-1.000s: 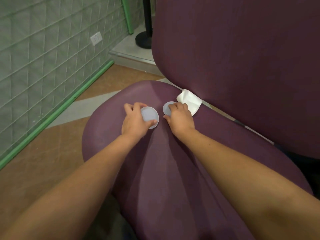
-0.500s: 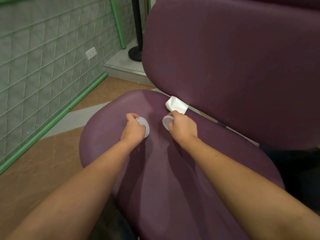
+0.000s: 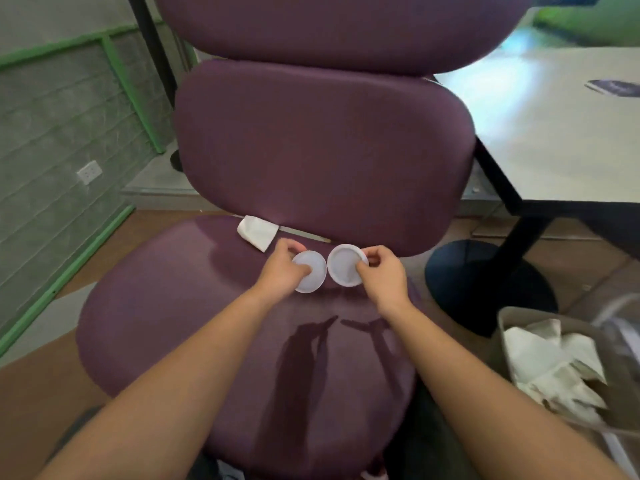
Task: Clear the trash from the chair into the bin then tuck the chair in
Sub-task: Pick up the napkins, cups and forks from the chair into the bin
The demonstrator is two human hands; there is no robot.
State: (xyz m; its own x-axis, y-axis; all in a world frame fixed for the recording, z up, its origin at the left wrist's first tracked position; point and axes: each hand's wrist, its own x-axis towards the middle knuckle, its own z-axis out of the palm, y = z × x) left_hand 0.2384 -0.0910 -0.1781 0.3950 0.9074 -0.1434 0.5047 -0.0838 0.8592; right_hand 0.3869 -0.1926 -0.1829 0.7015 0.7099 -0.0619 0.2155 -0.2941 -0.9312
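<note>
Your left hand [image 3: 282, 268] and right hand [image 3: 381, 270] each pinch a plastic lid [image 3: 309, 271]; thin rims may slip before the bin [image 3: 505, 320].

A pale bench [image 3: 540, 133] stands at upper right on a black leg with a round black base [image 3: 485, 282]. A dark flat item [image 3: 613, 87] lies on it. On the left, a grey wall with green trim carries a white socket [image 3: 89, 172].

Napkin [image 3: 258, 232] at seat [image 3: 166, 306] rear; bin [image 3: 620, 375] right of chair.
</note>
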